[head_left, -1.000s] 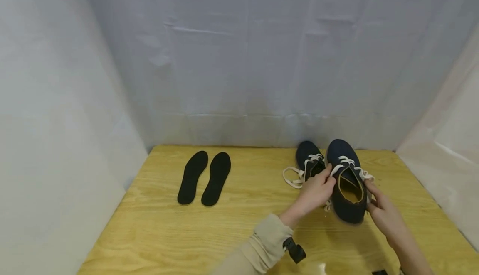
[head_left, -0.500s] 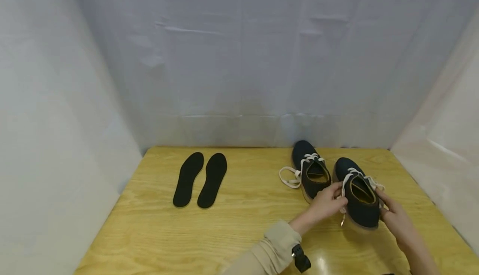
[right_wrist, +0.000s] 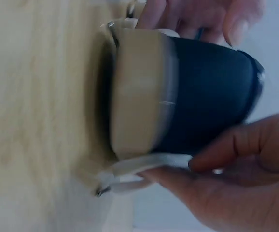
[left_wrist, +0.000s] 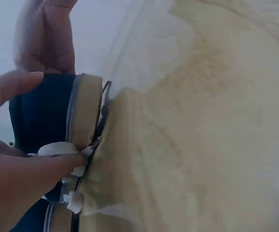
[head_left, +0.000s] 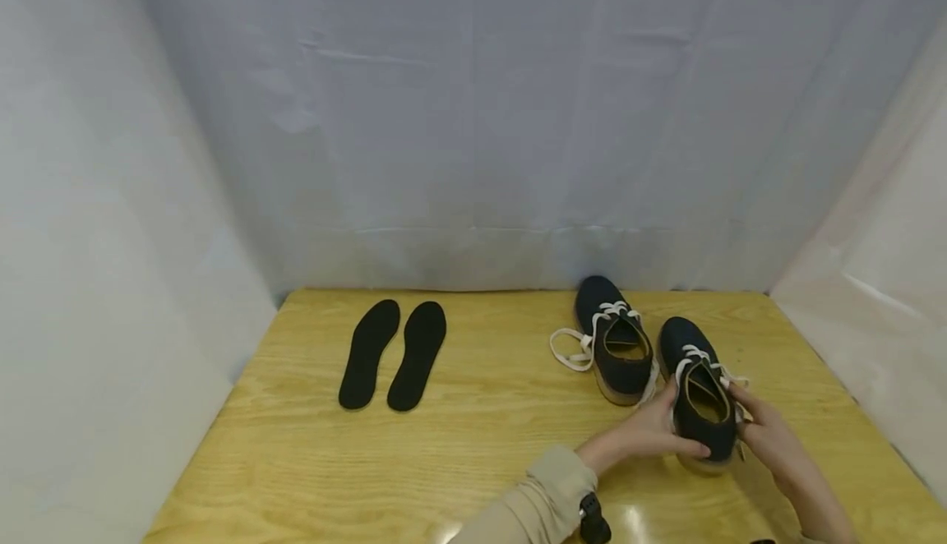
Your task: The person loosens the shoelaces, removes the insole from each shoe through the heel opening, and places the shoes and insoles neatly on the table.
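A dark navy sneaker [head_left: 682, 340] with white laces is held between both hands at the right of the table, toe pointing away. My left hand [head_left: 645, 434] grips its left side, thumb lying near the heel. On the opposite side, my right hand [head_left: 773, 449] holds the shoe by its flank, fingers close to the laces. The right wrist view shows the heel and tan sole [right_wrist: 137, 92] at or just above the wood; whether they touch is unclear. A matching sneaker [head_left: 596, 299] stands just left of it, one lace looped out to its left.
Two black insoles [head_left: 370, 355] lie side by side at the left of the wooden table [head_left: 503, 371]. White sheeting [head_left: 473, 133] walls off the back and both sides. The second sneaker's toe is close to the back wall.
The held sneaker has come down toward the table, moving right and away from the other sneaker. My left thumb has shifted back toward its heel. The insoles have stayed put.
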A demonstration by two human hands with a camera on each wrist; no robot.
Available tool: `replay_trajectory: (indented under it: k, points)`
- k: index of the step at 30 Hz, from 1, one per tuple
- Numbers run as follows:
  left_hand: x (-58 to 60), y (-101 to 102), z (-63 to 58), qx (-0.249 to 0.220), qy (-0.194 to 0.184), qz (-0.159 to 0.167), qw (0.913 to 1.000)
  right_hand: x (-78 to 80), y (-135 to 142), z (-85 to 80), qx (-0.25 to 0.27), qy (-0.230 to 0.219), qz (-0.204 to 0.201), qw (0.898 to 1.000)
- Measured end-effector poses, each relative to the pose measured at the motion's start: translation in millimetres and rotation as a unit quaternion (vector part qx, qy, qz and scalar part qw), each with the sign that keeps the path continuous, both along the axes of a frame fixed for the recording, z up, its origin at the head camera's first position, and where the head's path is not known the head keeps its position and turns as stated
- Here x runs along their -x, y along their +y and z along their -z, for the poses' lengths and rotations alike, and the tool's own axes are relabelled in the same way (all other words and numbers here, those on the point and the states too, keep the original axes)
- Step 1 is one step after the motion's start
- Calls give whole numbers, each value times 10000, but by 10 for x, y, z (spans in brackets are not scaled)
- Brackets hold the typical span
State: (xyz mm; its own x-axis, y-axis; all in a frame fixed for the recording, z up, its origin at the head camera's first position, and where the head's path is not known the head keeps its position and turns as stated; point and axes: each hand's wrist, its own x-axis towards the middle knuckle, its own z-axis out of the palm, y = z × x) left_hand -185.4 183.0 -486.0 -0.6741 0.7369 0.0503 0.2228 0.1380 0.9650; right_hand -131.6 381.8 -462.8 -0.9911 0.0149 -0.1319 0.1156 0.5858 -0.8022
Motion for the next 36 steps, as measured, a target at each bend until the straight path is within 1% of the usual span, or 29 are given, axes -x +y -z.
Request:
replay_trajectory:
  k: [3,6,8,10,12,14,15,18,20,23,25,27,29,31,33,36]
  points:
    - [-6,22,50,-178,245,-13,9995,14,23,47,-44,41,-238,9997]
    - [-12,23,76,-235,349,-155,9990,4,44,80,-51,78,-395,9992]
    - [-10,20,82,-267,286,-219,9990,-16,60,90,61,-74,-518,9986]
    - [-3,22,88,-362,221,-216,9989,-51,73,94,186,-282,-614,9975]
    - [9,25,91,-530,160,-158,9983,-95,80,94,412,-508,-715,9953]
    - [21,29,95,-742,66,-48,9972,-142,73,97,511,-531,-791,9941]
    - [29,31,98,-849,17,24,9964,-165,64,96,532,-517,-816,9939]
    - [41,25,103,-935,-104,87,9955,-205,17,96,448,-409,-806,9949]
    - [49,22,105,-894,-162,123,9958,-206,-12,100,315,-300,-729,9964]
    - [47,16,103,-762,-178,102,9969,-167,-33,121,37,-2,-606,9982]
    - [38,5,103,-681,-252,45,9973,-138,-37,137,-122,165,-575,9981]
    - [20,-9,97,-630,-432,-101,9970,-106,-46,150,-224,319,-562,9977]
    - [7,-17,95,-579,-596,-279,9962,-80,-62,161,-247,435,-557,9972]
    - [-2,-16,87,-610,-654,-406,9952,-46,-69,165,-233,449,-553,9972]
    - [-5,-3,84,-569,-541,-520,9956,6,-68,162,-192,331,-523,9979]
    - [-11,22,74,-359,-135,-723,9966,110,-51,146,-161,106,-492,9986]
